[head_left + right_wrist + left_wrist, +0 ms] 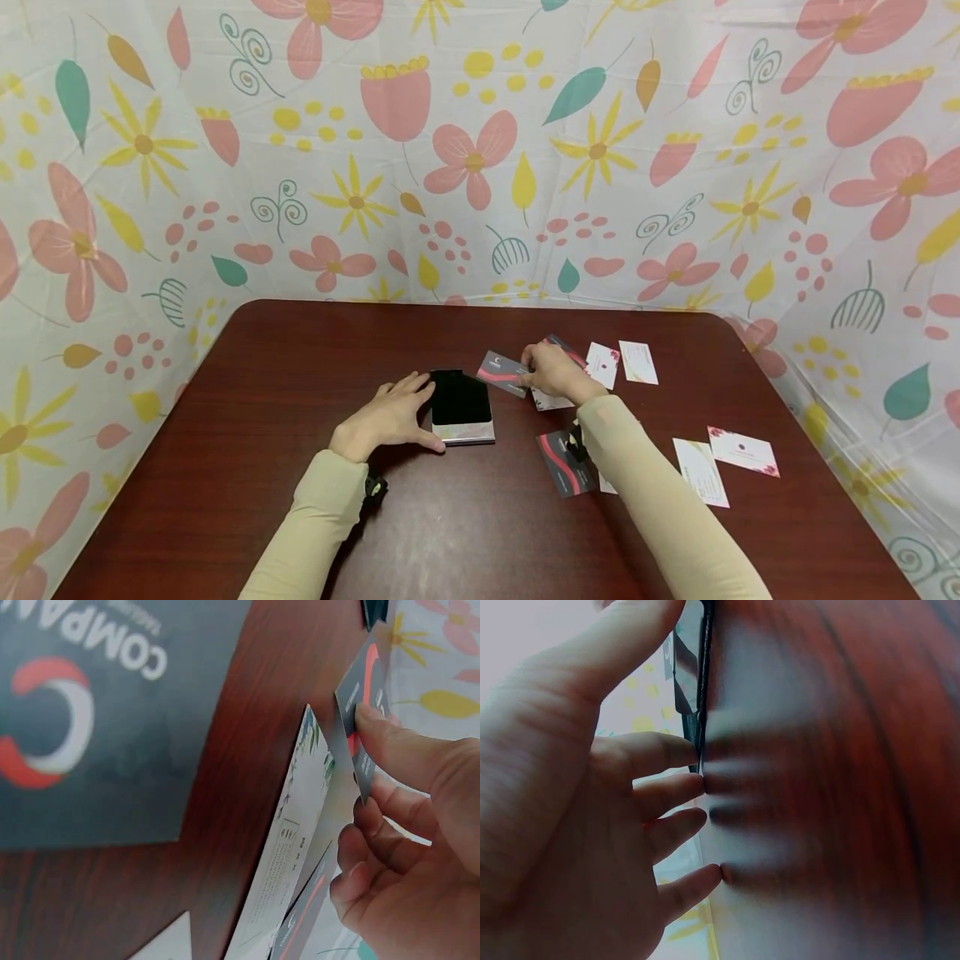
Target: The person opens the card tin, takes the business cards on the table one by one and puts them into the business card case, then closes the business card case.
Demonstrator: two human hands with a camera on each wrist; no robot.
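Note:
My right hand (pixel 553 369) pinches a dark grey business card (pixel 501 372) with a pink wave; in the right wrist view, thumb and fingers hold that card (pixel 363 712) just above the table. My left hand (pixel 386 415) lies at the left side of a card case (pixel 462 431), black inside with a silvery edge. Its thumb and fingertips touch the case and table, fingers spread. The left wrist view shows the fingers (pixel 671 787) fairly straight, by the case (pixel 692 660). Under and beside the right hand lie a white card (pixel 552 401) and another dark card (pixel 567 346).
Another dark card (pixel 564 467) lies nearer, partly beneath the right wrist. Two white cards, one (pixel 602 364) beside the other (pixel 638 362), lie at the back right. Two more, a cream one (pixel 701 472) and a floral one (pixel 743 451), lie right on the brown table (pixel 300 350). A floral curtain (pixel 480 167) hangs behind.

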